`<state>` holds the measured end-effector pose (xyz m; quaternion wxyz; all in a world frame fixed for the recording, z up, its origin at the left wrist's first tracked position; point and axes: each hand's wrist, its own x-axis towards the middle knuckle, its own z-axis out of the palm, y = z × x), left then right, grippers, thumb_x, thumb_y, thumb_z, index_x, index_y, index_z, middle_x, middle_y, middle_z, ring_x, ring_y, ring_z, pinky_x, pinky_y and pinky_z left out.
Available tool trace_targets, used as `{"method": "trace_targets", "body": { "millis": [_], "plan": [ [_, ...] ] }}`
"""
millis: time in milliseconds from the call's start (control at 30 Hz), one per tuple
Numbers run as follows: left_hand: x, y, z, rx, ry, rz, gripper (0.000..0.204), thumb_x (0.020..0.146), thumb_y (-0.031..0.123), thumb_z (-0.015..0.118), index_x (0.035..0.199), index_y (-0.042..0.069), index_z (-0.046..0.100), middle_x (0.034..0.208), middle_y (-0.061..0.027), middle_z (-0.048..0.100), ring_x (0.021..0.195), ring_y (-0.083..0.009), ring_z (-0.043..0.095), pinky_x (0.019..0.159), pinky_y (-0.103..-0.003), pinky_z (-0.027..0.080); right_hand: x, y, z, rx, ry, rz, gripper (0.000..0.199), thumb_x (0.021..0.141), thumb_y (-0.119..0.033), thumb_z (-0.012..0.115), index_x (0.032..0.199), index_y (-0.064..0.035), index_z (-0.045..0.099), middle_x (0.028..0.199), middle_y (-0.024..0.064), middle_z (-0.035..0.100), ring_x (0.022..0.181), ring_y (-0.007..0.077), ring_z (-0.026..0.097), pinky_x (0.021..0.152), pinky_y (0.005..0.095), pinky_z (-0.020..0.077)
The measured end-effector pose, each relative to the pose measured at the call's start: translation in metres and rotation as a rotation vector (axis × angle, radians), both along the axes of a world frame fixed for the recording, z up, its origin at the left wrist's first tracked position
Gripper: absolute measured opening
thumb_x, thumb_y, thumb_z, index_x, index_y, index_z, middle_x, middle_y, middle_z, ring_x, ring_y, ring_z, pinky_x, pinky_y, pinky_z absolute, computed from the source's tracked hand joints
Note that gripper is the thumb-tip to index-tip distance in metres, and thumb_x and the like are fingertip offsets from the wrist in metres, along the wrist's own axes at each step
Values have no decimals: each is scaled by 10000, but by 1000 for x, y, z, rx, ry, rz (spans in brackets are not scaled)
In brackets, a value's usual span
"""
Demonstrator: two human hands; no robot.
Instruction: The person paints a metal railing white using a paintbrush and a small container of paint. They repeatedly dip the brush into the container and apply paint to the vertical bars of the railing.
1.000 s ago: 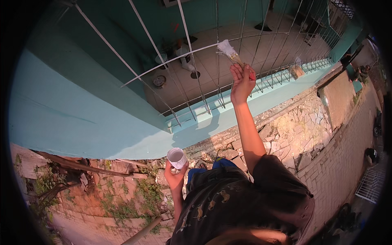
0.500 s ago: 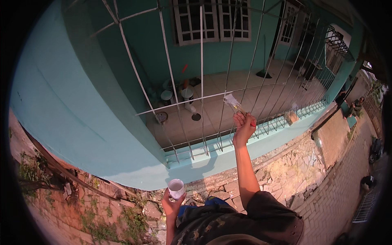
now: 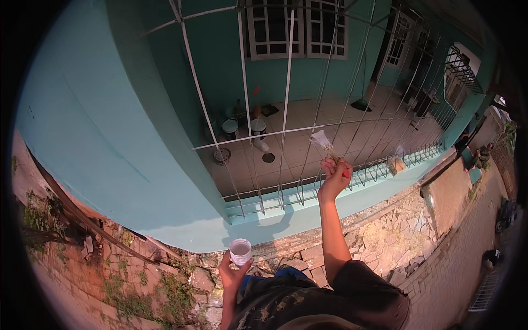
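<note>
My right hand (image 3: 335,175) is closed round the handle of a paintbrush (image 3: 320,141), its bristles coated white and pointing up and away. The bristles are at a horizontal bar of the metal window grille (image 3: 258,135); whether they touch it I cannot tell. Parts of the grille's bars look white, others grey. Low and nearer to me, my left hand (image 3: 234,270) is wrapped round a small white cup (image 3: 240,251) with pale contents, held upright.
Behind the grille is a tiled porch floor (image 3: 297,124) with buckets (image 3: 258,127) and a dustpan (image 3: 360,104). A turquoise pillar (image 3: 82,126) rises at left. Broken paving stones (image 3: 385,247) lie below the ledge. A person (image 3: 483,155) sits far right.
The brush in my right hand has shifted slightly to the right along the horizontal bar. My left hand still holds the cup, and the whole view has moved a little.
</note>
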<state>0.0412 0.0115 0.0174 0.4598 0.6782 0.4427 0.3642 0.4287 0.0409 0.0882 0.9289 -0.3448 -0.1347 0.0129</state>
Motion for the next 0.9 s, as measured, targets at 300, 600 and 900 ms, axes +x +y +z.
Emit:
{"method": "trace_targets", "body": {
  "millis": [300,600,900],
  "plan": [
    [-10,7,-12,36,-20,11,583,739,164,901,1232,-28,655,1084,-153,737,1021,-214,691,914,-360,517,-35,12,159,247,-519,89,258,1071,-213,559,1181,14,507,868,196,704,761,247,691,691,374,579],
    [-18,8,-16,98,-99,70,550,740,174,890,1209,-4,665,1031,-112,748,935,-187,693,832,-347,522,-55,75,335,426,-1047,142,357,1052,-263,609,1205,55,559,912,249,724,771,311,726,757,407,607],
    [-41,13,-16,-25,-74,115,597,736,159,907,1241,-40,658,1118,-163,736,1043,-221,686,930,-366,518,-51,79,337,464,-1024,95,379,1044,-260,624,1197,78,546,957,274,720,812,328,734,770,417,618]
  ]
}}
